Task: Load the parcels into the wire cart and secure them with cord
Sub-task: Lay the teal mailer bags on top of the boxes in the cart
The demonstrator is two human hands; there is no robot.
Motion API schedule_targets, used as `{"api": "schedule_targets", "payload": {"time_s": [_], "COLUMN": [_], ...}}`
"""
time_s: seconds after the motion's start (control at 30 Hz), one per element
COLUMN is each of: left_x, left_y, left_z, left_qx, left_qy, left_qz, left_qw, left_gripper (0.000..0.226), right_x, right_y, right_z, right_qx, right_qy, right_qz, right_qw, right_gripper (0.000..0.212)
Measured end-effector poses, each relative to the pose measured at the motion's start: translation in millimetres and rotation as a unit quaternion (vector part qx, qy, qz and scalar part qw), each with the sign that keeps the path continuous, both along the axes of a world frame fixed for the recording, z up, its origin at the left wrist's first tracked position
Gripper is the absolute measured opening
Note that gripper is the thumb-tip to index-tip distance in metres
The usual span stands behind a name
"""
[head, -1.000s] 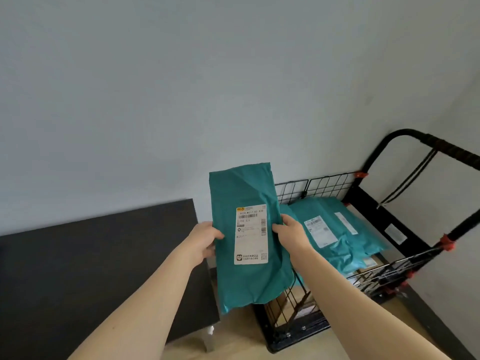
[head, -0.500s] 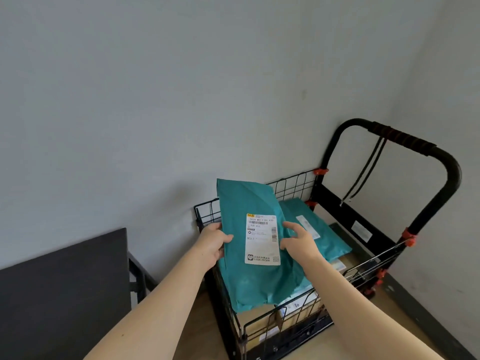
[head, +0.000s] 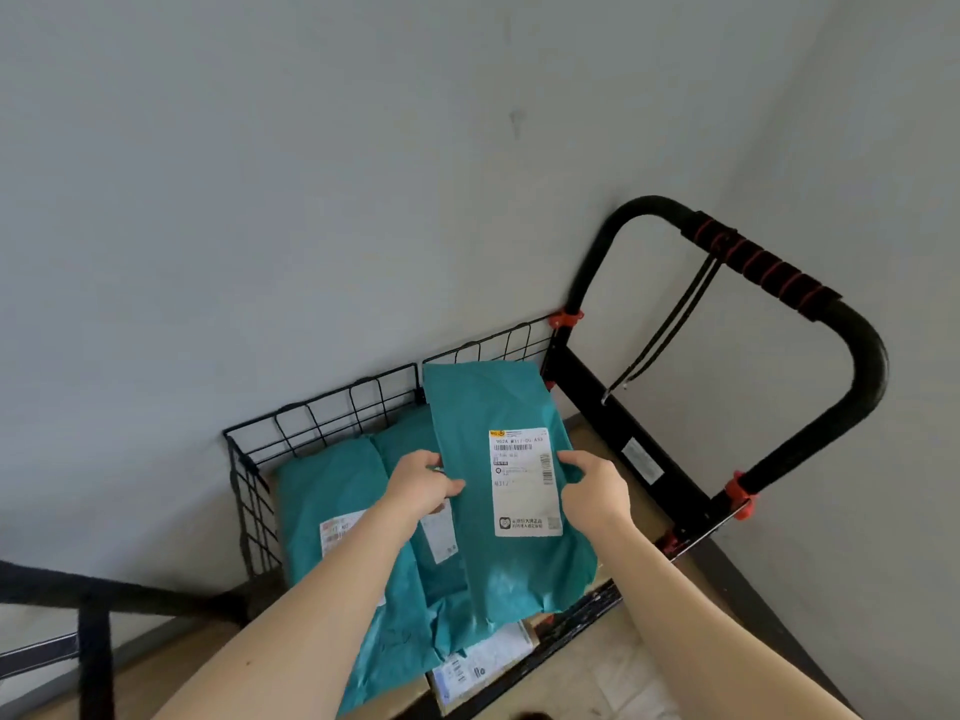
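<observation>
Between both hands (head: 422, 488) (head: 595, 493), teal parcel (head: 483, 402) over wire cart (head: 332, 405)

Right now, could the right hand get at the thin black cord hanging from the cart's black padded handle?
Probably, once freed: the right hand grips the teal plastic parcel, but nothing stands between it and the thin black cord.

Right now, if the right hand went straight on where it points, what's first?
The right hand grips the held teal parcel; beyond that, probably the stacked parcels in the wire cart. Depth unclear.
</observation>
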State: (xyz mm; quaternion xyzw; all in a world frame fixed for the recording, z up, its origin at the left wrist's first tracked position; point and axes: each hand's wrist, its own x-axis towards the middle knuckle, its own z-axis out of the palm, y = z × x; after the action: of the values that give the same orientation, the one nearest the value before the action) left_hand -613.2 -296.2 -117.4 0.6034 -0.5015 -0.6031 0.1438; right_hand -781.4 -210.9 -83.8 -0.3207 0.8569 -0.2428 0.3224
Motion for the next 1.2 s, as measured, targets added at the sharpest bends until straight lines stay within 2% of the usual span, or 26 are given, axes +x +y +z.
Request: {"api": "schedule_targets", "payload": {"time_s": [0.1,0.3,0.47,0.6,0.87,1.0,1.2], "left_x": [-23.4,-62.4,-78.8,-86.5,-79.9,-63.3,-27.7], "left_y": [-9.3,-21.3,-24.7,-22.3,-23.5,-17.0,-3.8], "left_z": [-15.6,-50.5,-74.6,-84.4,-79.6,-69.2,-43.6], "left_qx": [-0.002,-0.014,0.008,0.021,0.012,0.011,-0.036], "left_qy": [-0.028,-0.143,-0.235,-0.282,-0.291,-0.285,-0.284], "left_qz": [-0.013,-0.028,-0.084,-0.122,-0.093,-0.082,-0.081], "left_qw": [1.0,0.989,0.968,0.951,0.952,0.955,0.955], "left_gripper": [0.016,0.018,0.062,0.074,0.062,0.056,0.051], "right_x": [-26.9,-78.6,-104.6,-112.7,-110.9,-98.1,-56.7], "right_y": [-17.8,-55.2,-78.8,-83.1,-96.1,-100.5,-95.6], "right_z": [-20.0,-65.8,-115.5,-140.3,-139.3,-121.9,-85.3], "right_qx": [0.023,0.079,0.155,0.193,0.163,0.152,0.116], "right_qy": [0.013,0.002,-0.052,-0.084,-0.072,-0.061,-0.065], "right_qz": [0.039,0.128,0.253,0.283,0.275,0.297,0.312], "right_qw": [0.999,0.989,0.954,0.936,0.945,0.941,0.941], "right_gripper": [0.056,0.06,0.067,0.068,0.064,0.057,0.051]}}
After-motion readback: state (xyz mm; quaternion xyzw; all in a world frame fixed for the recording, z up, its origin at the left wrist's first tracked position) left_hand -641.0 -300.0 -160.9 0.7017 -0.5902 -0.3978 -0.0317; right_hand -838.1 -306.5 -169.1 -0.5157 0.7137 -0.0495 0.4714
